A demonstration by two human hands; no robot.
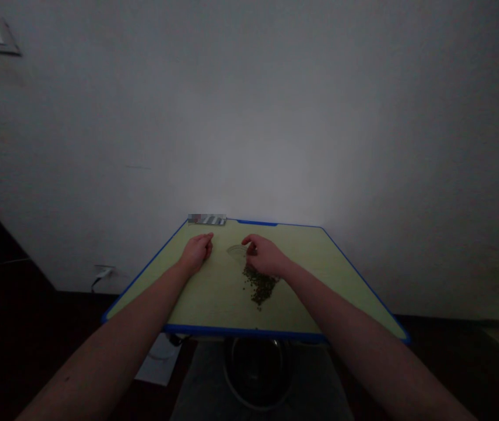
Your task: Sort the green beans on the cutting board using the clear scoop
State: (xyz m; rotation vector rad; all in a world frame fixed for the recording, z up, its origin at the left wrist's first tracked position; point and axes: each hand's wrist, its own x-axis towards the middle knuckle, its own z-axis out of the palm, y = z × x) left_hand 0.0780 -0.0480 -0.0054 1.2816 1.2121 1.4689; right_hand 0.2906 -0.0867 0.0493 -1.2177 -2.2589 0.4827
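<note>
A heap of small dark round grains, like dried beans (262, 286), lies near the middle of a pale yellow-green tabletop (218, 304), with a few strays around it. Over the heap's far edge is my right hand (263, 256), its fingers curled in; whatever they hold is hidden. My left hand (197, 252) rests on the left part of the tabletop, closed, with thumb and index finger pressed together. Nothing in it can be made out. Between the hands, a printed fan-shaped scale (235, 250) shows on the surface.
A blue rim (232, 331) edges the table, which stands against a grey wall (276, 117). A striped flat object (208, 220) lies at the far left corner. Below the near edge, a round metal bowl (258, 404) sits by my lap. A plug (104, 272) is in the wall at left.
</note>
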